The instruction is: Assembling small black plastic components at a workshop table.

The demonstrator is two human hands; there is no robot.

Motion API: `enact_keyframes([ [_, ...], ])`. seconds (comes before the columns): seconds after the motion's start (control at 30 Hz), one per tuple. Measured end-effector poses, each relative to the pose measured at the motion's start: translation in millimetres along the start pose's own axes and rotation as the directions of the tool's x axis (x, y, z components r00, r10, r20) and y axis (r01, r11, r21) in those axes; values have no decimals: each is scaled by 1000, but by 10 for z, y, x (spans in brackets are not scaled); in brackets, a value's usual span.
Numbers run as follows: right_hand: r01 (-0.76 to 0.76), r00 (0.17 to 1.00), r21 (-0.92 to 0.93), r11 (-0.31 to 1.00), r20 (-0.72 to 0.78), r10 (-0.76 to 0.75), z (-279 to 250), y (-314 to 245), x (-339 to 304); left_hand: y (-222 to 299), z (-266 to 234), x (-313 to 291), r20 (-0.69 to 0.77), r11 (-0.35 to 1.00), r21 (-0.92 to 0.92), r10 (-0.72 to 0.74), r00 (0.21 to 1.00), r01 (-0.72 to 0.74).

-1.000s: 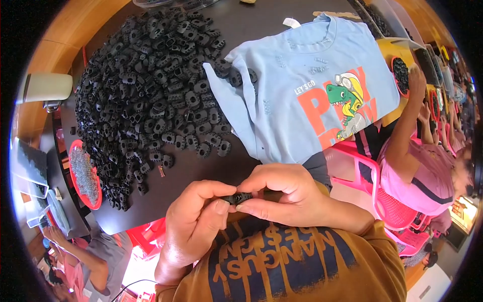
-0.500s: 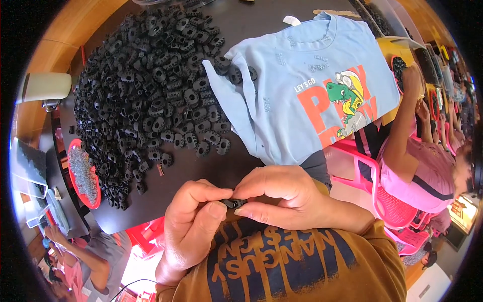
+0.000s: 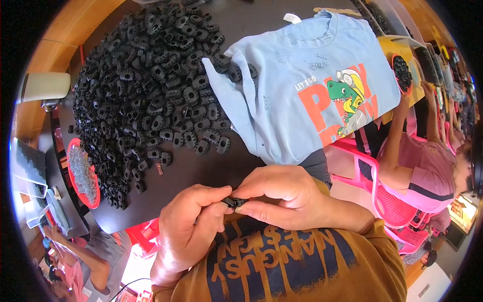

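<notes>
In front of my chest, both hands pinch one small black plastic clip piece (image 3: 234, 202). The fingertips of my left hand (image 3: 193, 214) close on its left end. Thumb and forefinger of my right hand (image 3: 282, 196) grip its right end, and most of the piece is hidden between them. Beyond my hands a large heap of black toothed clip pieces (image 3: 146, 85), many with an oval hole, covers the left of the dark table (image 3: 201, 168). A light blue T-shirt (image 3: 282, 116) with a dinosaur print lies to the right, with small clusters of tiny metallic bits (image 3: 319, 65) on it.
A red oval tray (image 3: 97, 194) of small grey metal parts stands at the table's left edge. At the right, a person in a pink top (image 3: 422, 171) sits on a pink plastic chair (image 3: 397, 211), near another red tray (image 3: 401, 73) of black parts. Another person (image 3: 95, 267) sits lower left.
My left hand has shifted slightly left and its thumb has drawn back; my right hand is nearly still. The person at right has lowered an arm from the red tray.
</notes>
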State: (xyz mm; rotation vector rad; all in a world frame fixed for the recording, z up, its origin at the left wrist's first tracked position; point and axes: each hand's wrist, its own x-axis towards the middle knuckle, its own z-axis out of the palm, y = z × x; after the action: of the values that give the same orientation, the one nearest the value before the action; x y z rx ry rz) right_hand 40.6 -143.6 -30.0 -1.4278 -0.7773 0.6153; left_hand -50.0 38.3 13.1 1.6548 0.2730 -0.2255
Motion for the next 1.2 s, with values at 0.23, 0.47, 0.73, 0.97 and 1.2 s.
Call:
enact_keyframes([
  [0.23, 83, 987, -99, 992, -127, -95, 82, 1, -28, -97, 143, 37, 11, 847, 408, 368, 930, -340],
  [0.47, 23, 999, -8, 1000, -47, -23, 37, -11, -84, -141, 140, 54, 62, 721, 499, 524, 850, -481],
  [0.73, -137, 981, 301, 944, -87, 171, 127, -44, -146, -146, 161, 97, 195, 499, 600, 667, 719, -626],
  [0.97, -24, 994, 207, 978, -100, 46, 85, -7, -140, -203, 231, 56, 176, 483, 615, 687, 705, -623],
  [1.2, -267, 947, 506, 820, -20, 320, 47, -2, -137, -188, 264, 191, 165, 420, 716, 674, 720, -557],
])
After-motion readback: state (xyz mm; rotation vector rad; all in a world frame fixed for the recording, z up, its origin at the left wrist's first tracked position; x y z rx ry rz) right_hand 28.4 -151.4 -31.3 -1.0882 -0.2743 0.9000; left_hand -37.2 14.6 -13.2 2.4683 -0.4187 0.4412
